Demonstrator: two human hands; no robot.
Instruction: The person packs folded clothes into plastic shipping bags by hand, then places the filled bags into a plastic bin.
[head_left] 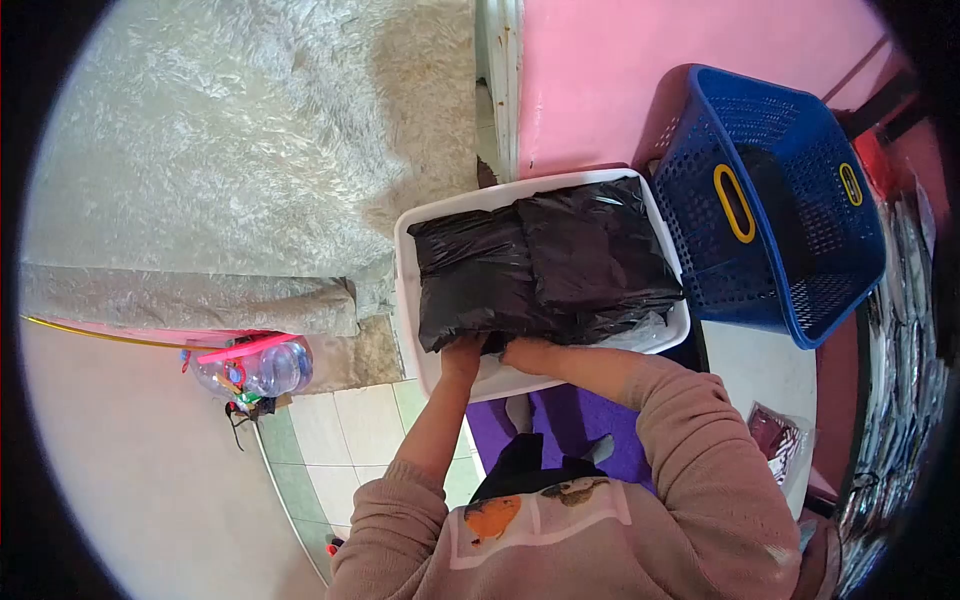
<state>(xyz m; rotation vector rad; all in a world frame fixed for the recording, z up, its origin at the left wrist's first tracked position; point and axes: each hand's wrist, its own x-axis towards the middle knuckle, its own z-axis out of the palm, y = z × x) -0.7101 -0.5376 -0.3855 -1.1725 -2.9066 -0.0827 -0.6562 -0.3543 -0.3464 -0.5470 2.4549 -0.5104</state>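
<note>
Two black plastic packages (600, 245) lie side by side in a white plastic tub (405, 290) in front of me; their surfaces are wrinkled and shiny. Both of my hands are inside the tub at the near edge of the packages. My left hand (462, 352) is tucked against the edge of the left package (475, 275), and its fingers are hidden by the plastic. Close beside it, my right hand (522, 353) touches the black plastic too, its fingertips out of sight. Some clear plastic (640, 332) shows at the tub's near right corner.
A blue perforated basket (715, 290) with yellow handles stands right of the tub. Pale plush fabric (250, 140) covers the left side. A clear plastic container with a pink rim (270, 368) hangs or stands below it. Stacked plastic-wrapped packets (900, 370) line the far right.
</note>
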